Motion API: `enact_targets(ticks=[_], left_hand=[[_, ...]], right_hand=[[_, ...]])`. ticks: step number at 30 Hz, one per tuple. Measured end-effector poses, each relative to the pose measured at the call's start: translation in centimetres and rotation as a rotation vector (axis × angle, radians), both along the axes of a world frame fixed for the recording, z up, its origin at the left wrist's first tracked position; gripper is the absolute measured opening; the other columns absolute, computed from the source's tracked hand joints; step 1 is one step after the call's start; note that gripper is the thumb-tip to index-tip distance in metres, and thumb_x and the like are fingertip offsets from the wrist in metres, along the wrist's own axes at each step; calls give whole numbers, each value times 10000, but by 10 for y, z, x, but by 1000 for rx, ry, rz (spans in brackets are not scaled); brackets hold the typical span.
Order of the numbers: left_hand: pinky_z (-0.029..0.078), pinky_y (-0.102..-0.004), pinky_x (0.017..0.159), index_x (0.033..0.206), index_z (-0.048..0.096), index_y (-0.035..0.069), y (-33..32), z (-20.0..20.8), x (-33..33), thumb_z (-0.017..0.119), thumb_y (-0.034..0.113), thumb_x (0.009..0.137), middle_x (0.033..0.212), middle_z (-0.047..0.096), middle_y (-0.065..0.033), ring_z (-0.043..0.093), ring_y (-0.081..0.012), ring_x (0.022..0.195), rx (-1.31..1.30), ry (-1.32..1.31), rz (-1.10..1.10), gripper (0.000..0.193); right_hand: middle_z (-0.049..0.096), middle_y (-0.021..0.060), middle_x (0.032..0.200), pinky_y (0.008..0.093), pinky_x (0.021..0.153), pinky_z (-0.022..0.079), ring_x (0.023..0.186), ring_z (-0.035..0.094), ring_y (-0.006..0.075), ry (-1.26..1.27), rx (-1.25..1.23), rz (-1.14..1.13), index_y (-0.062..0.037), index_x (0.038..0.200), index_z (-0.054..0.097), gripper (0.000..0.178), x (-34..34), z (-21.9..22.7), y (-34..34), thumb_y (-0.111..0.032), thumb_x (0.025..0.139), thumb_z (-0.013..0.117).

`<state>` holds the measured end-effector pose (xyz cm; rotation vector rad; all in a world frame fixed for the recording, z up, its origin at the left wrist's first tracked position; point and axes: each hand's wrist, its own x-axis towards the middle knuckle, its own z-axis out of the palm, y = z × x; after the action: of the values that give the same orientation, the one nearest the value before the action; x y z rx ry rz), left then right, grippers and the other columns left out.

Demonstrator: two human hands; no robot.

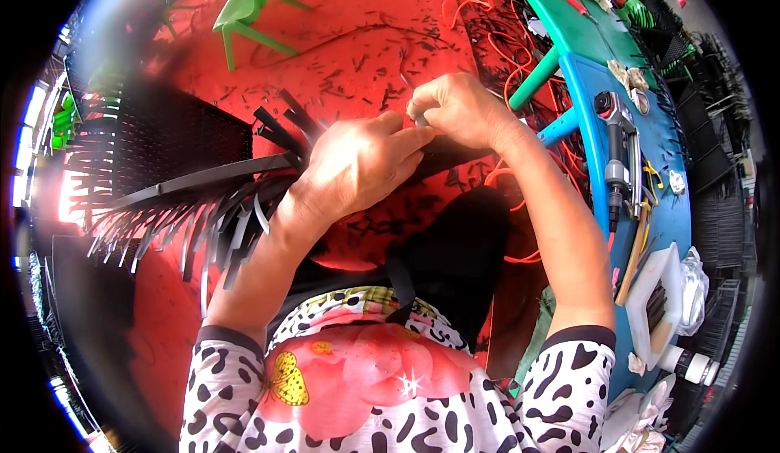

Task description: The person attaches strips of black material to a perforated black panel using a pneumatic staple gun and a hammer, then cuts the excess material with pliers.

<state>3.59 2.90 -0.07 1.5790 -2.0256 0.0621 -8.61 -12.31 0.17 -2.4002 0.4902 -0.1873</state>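
In the middle, my left hand [357, 160] is closed, with black plastic strips [211, 181] running out from beneath it toward the left in a long fringe. Some loose strip ends [280, 132] stick up beside its knuckles. Close by on the right, my right hand [463, 112] is closed in a pinch, its fingertips almost meeting those of the left. A small pale bit shows between the fingers; what it is I cannot make out. Below both hands hangs a dark piece that they mostly hide.
A blue table [597, 112] at the right bears a power tool [617, 152], a white frame [656, 303] and hand tools. Behind it stands a green table [540, 2] with a screwdriver [577, 6]. Orange cords [520, 51] and black scraps litter the red floor near a green chair [244, 10].
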Motion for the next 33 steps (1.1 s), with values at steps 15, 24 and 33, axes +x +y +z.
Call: enact_targets(ticks=[15,24,33], left_hand=[[470,-416,525,1027,585,65,1,-2,-1,667,143,743,736,578,-104,595,-318,629,-60,12,50,306],[460,-428,518,840,536,53,-3,-1,-3,675,249,766,711,557,-119,590,-328,637,10,-5,70,251],[467,-427,508,796,522,56,-5,-1,-4,674,264,765,702,541,-107,589,-324,624,8,-48,83,260]], right_hand=[[621,70,796,405,679,470,773,602,276,-432,-587,-111,-66,819,609,75,-6,-3,8,-58,748,588],[558,67,920,392,784,450,899,569,278,-772,-878,-89,-82,852,599,174,-14,4,18,-25,701,664],[533,172,1152,267,779,475,984,570,201,-864,187,-440,46,1235,415,422,-49,-15,60,-20,852,579]])
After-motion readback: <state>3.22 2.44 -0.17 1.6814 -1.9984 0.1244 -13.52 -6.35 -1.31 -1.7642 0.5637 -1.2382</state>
